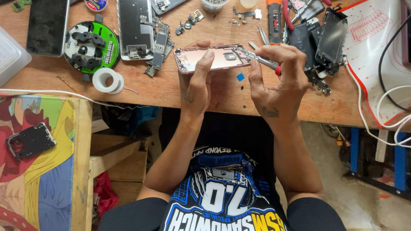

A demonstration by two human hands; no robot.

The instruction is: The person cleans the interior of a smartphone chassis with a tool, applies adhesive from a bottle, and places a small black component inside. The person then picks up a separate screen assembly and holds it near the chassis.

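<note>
My left hand (196,81) grips the near edge of a pink phone housing (221,59) that rests open side up on the wooden bench (159,87). My right hand (277,76) holds metal tweezers (258,58), whose tips reach into the housing's right end. A small blue square (240,76) lies on the bench between my hands.
A second opened phone frame (135,26) and a circuit board (159,49) lie to the left, beside a green round holder (92,45) and a tape roll (107,80). A screen assembly (331,36), a battery (301,40), a screwdriver (274,15) and white cables (388,123) sit right.
</note>
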